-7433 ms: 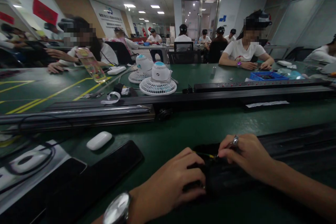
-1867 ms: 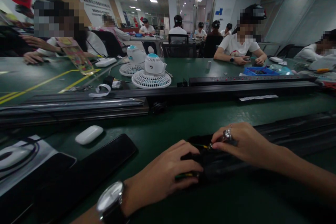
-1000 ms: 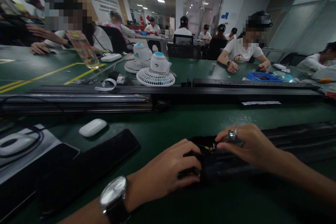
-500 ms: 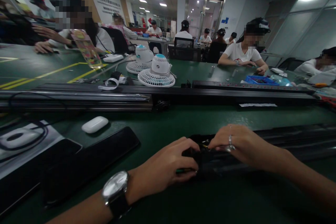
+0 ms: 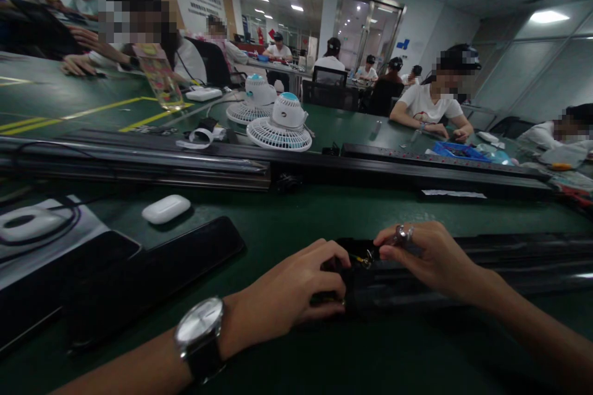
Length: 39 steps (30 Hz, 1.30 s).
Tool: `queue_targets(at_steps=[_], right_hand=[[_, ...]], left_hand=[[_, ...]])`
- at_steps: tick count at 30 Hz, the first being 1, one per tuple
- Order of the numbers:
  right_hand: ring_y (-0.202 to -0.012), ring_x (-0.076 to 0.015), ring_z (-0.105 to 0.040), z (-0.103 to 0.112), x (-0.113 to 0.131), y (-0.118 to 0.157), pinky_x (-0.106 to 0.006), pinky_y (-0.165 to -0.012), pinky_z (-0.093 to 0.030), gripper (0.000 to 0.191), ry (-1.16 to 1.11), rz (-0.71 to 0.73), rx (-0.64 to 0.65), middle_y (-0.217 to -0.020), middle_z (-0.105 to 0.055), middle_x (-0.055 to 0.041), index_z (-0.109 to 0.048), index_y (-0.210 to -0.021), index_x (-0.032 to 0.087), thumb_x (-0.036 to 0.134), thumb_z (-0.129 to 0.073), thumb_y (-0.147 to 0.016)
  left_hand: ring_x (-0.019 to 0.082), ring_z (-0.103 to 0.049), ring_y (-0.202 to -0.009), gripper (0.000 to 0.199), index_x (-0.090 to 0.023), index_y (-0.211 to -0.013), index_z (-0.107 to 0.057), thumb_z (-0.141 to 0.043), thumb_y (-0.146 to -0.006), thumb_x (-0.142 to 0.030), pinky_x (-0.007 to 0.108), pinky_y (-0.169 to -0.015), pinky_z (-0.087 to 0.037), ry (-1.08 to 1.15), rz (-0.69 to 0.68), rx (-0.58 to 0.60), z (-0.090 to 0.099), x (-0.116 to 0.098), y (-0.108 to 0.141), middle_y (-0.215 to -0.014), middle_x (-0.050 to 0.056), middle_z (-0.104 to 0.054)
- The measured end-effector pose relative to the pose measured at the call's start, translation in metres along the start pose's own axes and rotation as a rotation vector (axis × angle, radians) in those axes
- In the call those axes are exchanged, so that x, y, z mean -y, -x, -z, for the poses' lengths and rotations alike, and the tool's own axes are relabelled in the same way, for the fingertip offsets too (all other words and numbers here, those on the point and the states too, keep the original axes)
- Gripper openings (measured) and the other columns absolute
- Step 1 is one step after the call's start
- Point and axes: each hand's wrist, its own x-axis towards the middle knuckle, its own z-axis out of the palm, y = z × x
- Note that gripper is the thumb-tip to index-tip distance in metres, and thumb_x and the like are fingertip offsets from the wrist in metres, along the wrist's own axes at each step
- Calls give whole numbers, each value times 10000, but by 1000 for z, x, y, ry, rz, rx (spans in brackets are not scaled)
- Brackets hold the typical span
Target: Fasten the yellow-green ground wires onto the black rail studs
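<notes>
A long black bar (image 5: 398,293), perhaps in a glossy wrapper, lies across the right side of the green table. My left hand (image 5: 296,287), with a watch at the wrist, has its fingers curled around the bar's near-left end. At that end, a small shiny metal piece with a bit of yellow wire (image 5: 365,259) shows between my two hands. My right hand (image 5: 430,253), wearing a ring, is closed in a pinch just right of the metal piece. What its fingertips hold is too dark and small to make out.
Left of my hands lie a dark phone-like slab (image 5: 185,265) and a white rounded case (image 5: 167,208). Long metal rails (image 5: 208,163) cross the table ahead, two white fans (image 5: 280,133) behind them. A blue tray (image 5: 458,151) stands far right, near a seated co-worker (image 5: 433,102).
My right hand has drawn slightly right and turned, its fingertips coming off the metal piece, which now shows more. My left hand stays on the bar's end. The view has shifted a little.
</notes>
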Motion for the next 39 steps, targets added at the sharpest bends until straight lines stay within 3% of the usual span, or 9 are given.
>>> queue_targets(at_steps=[15,25,34,39], right_hand=[[-684,-144,-692,0,-1,0,-269,-650,-488,168,5,-2,45,-831,-759,-4,-738,-1014,208,241,-575,-996],[-686,-149,-719,-4,-3,2,-259,-638,-502,146,-2,-20,-23,-823,-779,2,-746,-945,213,276,-619,-983],[-741,-155,-715,-7,-6,1,-282,-684,-511,170,12,40,9,-869,-770,-10,-727,-983,212,234,-561,-1010],[-889,-190,-698,3,-6,2,-340,-788,-500,232,90,223,143,-986,-756,-51,-696,-1130,210,215,-475,-1061]], left_hand=[[204,-548,-1181,120,-238,-1008,-706,-710,-906,-177,368,-1009,-516,34,39,80,1,3,1,-1309,53,-513],[201,-561,-1150,109,-233,-991,-725,-735,-891,-191,328,-973,-521,40,21,38,0,3,1,-1279,62,-548],[207,-563,-1162,87,-253,-1007,-722,-701,-926,-230,365,-979,-532,17,41,76,1,4,1,-1304,51,-538],[206,-554,-1174,91,-258,-1014,-719,-697,-931,-228,375,-999,-521,13,36,81,1,4,1,-1319,44,-534]])
